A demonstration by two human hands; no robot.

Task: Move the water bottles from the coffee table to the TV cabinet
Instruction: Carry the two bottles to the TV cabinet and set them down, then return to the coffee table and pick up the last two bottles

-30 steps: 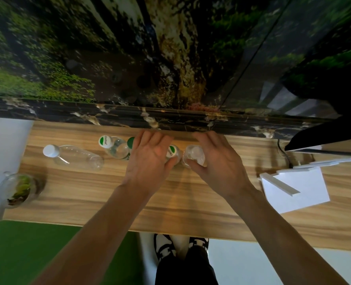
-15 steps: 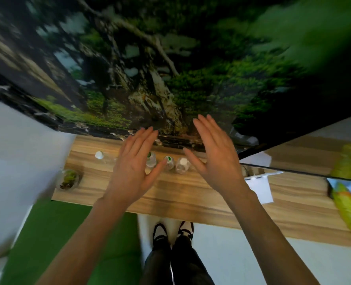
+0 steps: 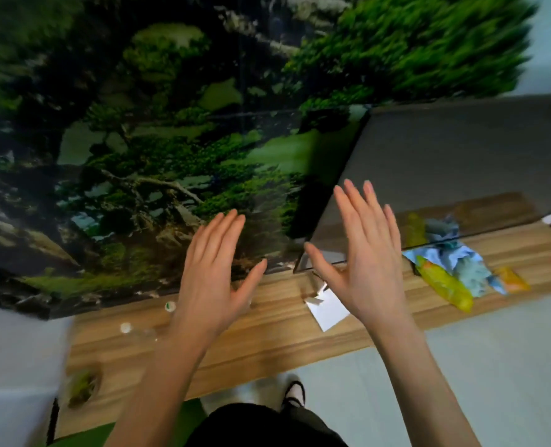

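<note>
Clear water bottles lie on the wooden TV cabinet [image 3: 267, 337] against the wall. One with a white cap [image 3: 129, 329] is at the left, and one with a green-and-white cap [image 3: 170, 306] sits beside it; others are hidden behind my left hand. My left hand [image 3: 214, 285] is raised above the bottles, fingers spread, holding nothing. My right hand [image 3: 364, 253] is also lifted and open, empty, above the white card. The view is blurred.
A white folded card [image 3: 327, 309] lies on the cabinet under my right hand. Yellow and blue packets [image 3: 451, 275] lie at the right, below the dark TV screen [image 3: 461, 169]. A small glass plant bowl [image 3: 82, 387] stands at the cabinet's left end. A forest mural [image 3: 138, 140] covers the wall.
Both hands let go of the bottles and rose off the cabinet with fingers spread. The view has swung to the right and pulled back, so the bottles now sit lower left.
</note>
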